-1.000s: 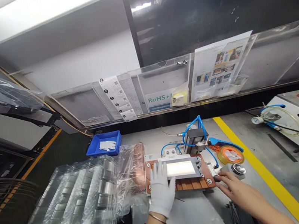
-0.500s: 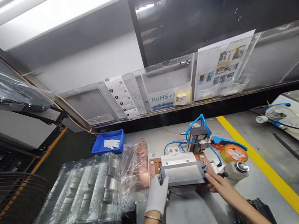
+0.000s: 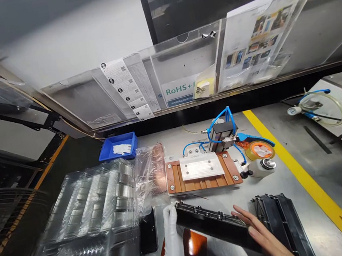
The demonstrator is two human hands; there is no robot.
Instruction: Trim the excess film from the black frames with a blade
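A long black part [image 3: 213, 228] with small fittings along its upper edge is tilted in front of the metal-and-brown fixture [image 3: 201, 168]. My left hand [image 3: 172, 242], in a white glove, grips its left end. My bare right hand [image 3: 258, 231] holds the right end, fingers along the top edge. The fixture's brown ribbed base and silver plate are uncovered. Under the black part lies an orange-brown glossy sheet [image 3: 195, 249]. More black parts [image 3: 281, 223] lie to the right of my right hand.
Clear plastic trays [image 3: 88, 201] are stacked at left, beside a plastic bag [image 3: 150, 174]. A blue bin [image 3: 105, 150] holds a white glove. Right of the fixture are a tape roll [image 3: 261, 149], a metal-topped container [image 3: 263, 168] and blue air hoses. A perforated white machine [image 3: 341, 118] stands at far right.
Both hands have drawn the black part off the fixture toward me and tilted it, its dark side and fittings now showing. The camera view has dipped.
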